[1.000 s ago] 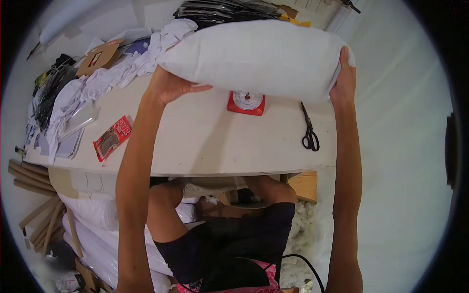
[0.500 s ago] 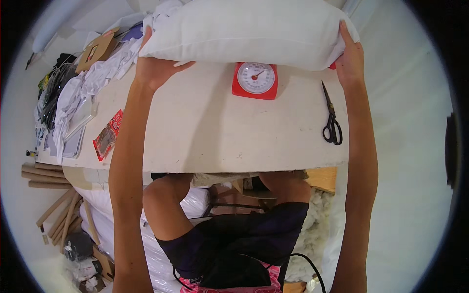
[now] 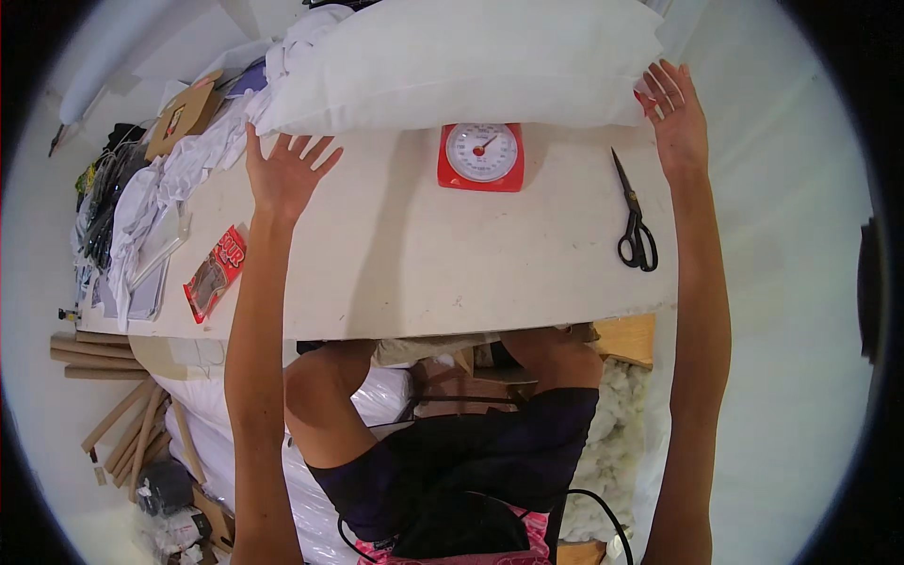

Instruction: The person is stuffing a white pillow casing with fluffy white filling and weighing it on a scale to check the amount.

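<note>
A large white pillow (image 3: pixel 471 66) lies across the top of a red dial scale (image 3: pixel 480 158), covering its pan. My left hand (image 3: pixel 284 177) is open at the pillow's left lower corner, palm up and fingers spread. Beyond the pillow's right end, my right hand (image 3: pixel 680 127) is also open, its fingers apart and close to the pillow's edge. A small red item (image 3: pixel 644 98) shows partly behind the right fingers; I cannot make out what it is. Black-handled scissors (image 3: pixel 636 217) rest on the table near my right forearm.
On the pale table (image 3: pixel 452 273), a red packet (image 3: pixel 216 273) lies beside my left forearm. White cloth (image 3: pixel 179 165) and a cardboard box (image 3: pixel 188 118) crowd the left side. Below are cardboard tubes (image 3: pixel 99 353) and white stuffing (image 3: pixel 610 433). A white wall (image 3: pixel 782 282) stands at right.
Both hands have let go of the pillow's ends and opened, moving slightly outward from it. The pillow now stays on the scale without their grip.
</note>
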A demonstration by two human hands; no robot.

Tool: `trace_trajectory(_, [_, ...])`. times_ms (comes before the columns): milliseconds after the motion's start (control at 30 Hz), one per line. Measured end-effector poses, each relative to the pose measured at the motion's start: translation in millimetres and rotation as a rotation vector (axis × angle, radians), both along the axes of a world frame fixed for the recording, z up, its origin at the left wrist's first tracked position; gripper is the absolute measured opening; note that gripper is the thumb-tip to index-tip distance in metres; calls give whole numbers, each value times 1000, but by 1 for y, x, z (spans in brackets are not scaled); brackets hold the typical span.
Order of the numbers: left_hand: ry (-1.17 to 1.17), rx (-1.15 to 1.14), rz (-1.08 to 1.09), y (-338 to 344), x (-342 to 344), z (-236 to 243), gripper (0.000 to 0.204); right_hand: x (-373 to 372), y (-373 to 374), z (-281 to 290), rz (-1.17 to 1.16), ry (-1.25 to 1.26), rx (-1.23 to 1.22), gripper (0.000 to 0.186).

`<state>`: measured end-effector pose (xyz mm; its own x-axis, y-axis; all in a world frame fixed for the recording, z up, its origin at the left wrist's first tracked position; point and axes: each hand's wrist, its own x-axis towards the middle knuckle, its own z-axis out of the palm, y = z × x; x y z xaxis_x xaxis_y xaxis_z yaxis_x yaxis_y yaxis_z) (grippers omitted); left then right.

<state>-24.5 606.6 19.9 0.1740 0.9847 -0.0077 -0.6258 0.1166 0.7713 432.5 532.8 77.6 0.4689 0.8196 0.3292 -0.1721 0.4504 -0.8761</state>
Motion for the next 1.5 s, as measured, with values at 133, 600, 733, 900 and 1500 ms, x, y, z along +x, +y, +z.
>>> trace_trajectory(133, [2, -16, 12, 1, 1, -22, 86, -3, 8, -11, -27, 13, 2, 53])
trace_trajectory(600, [-144, -79, 70, 3, 17, -58, 86, -23, 34, -36, 18, -16, 166, 40])
trace_trajectory(733, [-147, -61, 111, 9, 19, -59, 83, -45, 27, -47, -93, -48, 211, 42])
trace_trajectory(900, [-137, -48, 208, 10, 36, -50, 77, -41, 33, -60, -190, -97, 167, 41])
trace_trajectory(1500, [212, -238, 408, 14, 72, -159, 43, -47, 60, -270, -495, -520, -184, 55])
